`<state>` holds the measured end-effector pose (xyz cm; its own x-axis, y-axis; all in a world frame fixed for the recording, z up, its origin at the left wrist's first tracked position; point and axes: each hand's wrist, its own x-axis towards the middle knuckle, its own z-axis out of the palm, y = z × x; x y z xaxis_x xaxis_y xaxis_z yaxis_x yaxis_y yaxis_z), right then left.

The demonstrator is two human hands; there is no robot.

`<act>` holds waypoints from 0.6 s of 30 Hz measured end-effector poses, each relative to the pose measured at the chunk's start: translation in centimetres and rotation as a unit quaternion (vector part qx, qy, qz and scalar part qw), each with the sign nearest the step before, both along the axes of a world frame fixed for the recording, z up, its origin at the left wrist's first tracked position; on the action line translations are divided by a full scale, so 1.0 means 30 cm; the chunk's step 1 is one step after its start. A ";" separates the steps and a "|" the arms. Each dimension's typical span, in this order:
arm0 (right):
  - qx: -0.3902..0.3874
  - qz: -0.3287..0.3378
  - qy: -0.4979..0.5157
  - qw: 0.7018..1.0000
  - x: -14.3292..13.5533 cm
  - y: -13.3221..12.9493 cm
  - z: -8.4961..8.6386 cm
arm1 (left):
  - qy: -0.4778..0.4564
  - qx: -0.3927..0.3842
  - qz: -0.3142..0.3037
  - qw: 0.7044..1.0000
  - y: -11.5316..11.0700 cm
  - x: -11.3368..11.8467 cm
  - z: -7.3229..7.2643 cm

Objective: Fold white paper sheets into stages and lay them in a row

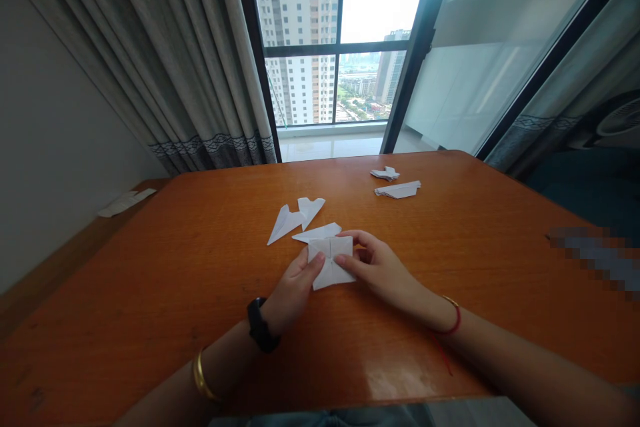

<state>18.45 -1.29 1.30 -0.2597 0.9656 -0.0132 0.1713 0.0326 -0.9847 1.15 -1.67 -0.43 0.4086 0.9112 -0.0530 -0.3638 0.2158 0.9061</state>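
A small white square of folded paper (332,272), with crease lines meeting near its middle, is held up between both hands just above the table. My left hand (295,280) grips its left edge, thumb on the front face. My right hand (383,263) pinches the right side, thumb on the front and fingers behind the upper corner. Right behind it lies a pointed folded paper (316,233), partly covered by the square. Farther left are two more pointed paper pieces (286,222) (311,211), shaped like paper planes.
Two folded paper pieces, a long one (399,189) and a smaller one (385,173), lie near the far edge of the wooden table (190,293). A flat whitish item (127,202) rests at the far left. A blurred-out object (597,257) is at the right.
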 end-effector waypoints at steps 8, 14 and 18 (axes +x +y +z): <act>0.088 -0.021 -0.076 0.993 0.014 0.002 -0.003 | 0.201 0.180 0.056 0.961 -0.001 -0.016 0.015; 0.151 0.022 -0.189 0.970 0.024 -0.001 0.003 | 0.387 0.254 0.101 0.881 0.019 -0.049 0.023; 0.148 0.034 -0.223 0.963 0.027 0.001 -0.006 | 0.432 0.255 0.063 0.863 0.023 -0.054 0.014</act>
